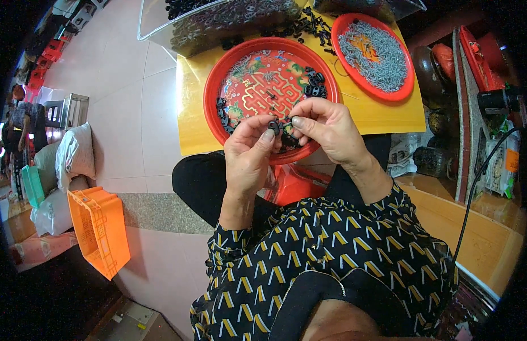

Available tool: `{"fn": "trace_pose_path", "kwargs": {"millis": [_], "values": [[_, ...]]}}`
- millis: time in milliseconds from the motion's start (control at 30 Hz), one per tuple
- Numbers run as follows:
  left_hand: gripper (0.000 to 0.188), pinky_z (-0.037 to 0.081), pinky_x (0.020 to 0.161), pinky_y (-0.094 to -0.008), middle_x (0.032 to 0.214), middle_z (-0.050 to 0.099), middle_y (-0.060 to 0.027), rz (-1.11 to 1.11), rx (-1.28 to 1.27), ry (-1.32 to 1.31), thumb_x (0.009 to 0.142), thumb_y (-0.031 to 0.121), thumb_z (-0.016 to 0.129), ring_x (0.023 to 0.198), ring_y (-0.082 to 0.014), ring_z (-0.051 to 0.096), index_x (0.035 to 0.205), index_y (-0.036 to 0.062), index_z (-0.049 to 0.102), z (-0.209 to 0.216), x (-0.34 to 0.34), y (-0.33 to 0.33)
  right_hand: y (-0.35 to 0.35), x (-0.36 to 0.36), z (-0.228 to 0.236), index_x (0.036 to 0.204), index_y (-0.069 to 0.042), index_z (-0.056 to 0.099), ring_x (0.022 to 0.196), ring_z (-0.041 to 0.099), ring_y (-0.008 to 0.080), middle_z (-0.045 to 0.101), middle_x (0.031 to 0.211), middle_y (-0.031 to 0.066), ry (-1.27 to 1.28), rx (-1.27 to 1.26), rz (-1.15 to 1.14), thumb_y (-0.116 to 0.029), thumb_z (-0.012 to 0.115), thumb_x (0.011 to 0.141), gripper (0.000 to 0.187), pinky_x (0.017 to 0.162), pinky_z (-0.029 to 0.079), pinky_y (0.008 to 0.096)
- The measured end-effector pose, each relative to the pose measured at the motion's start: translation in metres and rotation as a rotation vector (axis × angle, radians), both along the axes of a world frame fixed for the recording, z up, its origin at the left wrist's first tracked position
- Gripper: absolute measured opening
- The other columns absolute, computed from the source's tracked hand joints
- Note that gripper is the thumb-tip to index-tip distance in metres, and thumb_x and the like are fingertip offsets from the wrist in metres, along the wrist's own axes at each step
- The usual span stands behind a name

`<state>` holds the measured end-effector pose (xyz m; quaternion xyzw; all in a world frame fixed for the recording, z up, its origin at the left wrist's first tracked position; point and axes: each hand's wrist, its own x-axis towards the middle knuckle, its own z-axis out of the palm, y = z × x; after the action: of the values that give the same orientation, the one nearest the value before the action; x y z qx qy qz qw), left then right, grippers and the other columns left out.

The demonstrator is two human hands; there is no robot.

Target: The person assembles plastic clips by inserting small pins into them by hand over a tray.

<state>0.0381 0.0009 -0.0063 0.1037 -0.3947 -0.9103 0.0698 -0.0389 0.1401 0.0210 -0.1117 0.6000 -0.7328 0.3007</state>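
pinching a small black plastic part [274, 127] between thumb and fingertips, the left hand [250, 149] holds it above the near side of a round red tray [213, 108]. the right hand [332, 132] is just beside it, thumb and forefinger drawn together in a pinch near the part; whether it grips anything is too small to tell. the 2 hands are close to each other but apart.

under them, the tray has a patterned floor, with small silver screws [245, 66] scattered toward its far side and black pieces [315, 85] clustered along its right edge, more along its left. a 2nd red tray [409, 85], smaller, sits to the right at the far side, heaped with silver screws. both rest on a yellow tabletop [192, 108]. beyond the larger tray stands a clear bin [186, 48] of dark and grey parts, with loose black pieces [313, 27] beside it. an orange crate [113, 233] is on the floor, well apart on the left.
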Motion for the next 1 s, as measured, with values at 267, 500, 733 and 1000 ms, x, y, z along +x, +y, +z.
{"fn": "trace_pose_path", "kwargs": {"millis": [267,500,733,1000], "values": [[0.023,0.044,0.065,-0.0212,0.087,0.057,-0.0063,0.004,-0.026,-0.009,0.08,0.002,0.054,0.07,-0.0104,0.053,0.102,-0.0028,0.05,0.004,0.002,0.0,-0.008,0.007,0.016,0.087,0.002,0.056,0.066,0.053,0.0043,0.057,0.075,0.0008,0.168,0.126,0.0,-0.001,0.055,0.077,0.011,0.056,0.045,0.0186],[0.023,0.044,0.066,-0.0207,0.085,0.057,-0.0051,0.0,-0.083,-0.01,0.08,0.003,0.054,0.071,-0.0094,0.053,0.102,-0.0027,0.051,0.007,0.002,0.0,-0.007,0.006,0.016,0.083,0.002,0.055,0.068,0.053,0.0055,0.057,0.074,0.0008,0.172,0.177,0.019,-0.001,0.055,0.076,0.007,0.058,0.045,0.0202],[0.022,0.044,0.066,-0.0204,0.084,0.056,-0.0037,0.009,-0.162,-0.011,0.08,0.0,0.053,0.072,-0.0085,0.052,0.102,-0.003,0.051,0.007,0.003,0.001,-0.007,0.007,0.015,0.082,0.002,0.055,0.067,0.052,0.0048,0.056,0.073,-0.0001,0.217,0.182,0.01,-0.001,0.056,0.076,0.007,0.058,0.044,0.0197],[0.022,0.045,0.07,-0.0214,0.089,0.057,-0.0052,0.002,-0.22,0.024,0.081,0.0,0.052,0.078,-0.0094,0.054,0.103,-0.0033,0.051,0.008,0.003,0.004,-0.009,0.01,0.011,0.086,0.001,0.056,0.06,0.052,0.0035,0.055,0.071,-0.0004,0.215,0.161,0.014,-0.001,0.056,0.077,0.009,0.052,0.044,0.0159]]}}
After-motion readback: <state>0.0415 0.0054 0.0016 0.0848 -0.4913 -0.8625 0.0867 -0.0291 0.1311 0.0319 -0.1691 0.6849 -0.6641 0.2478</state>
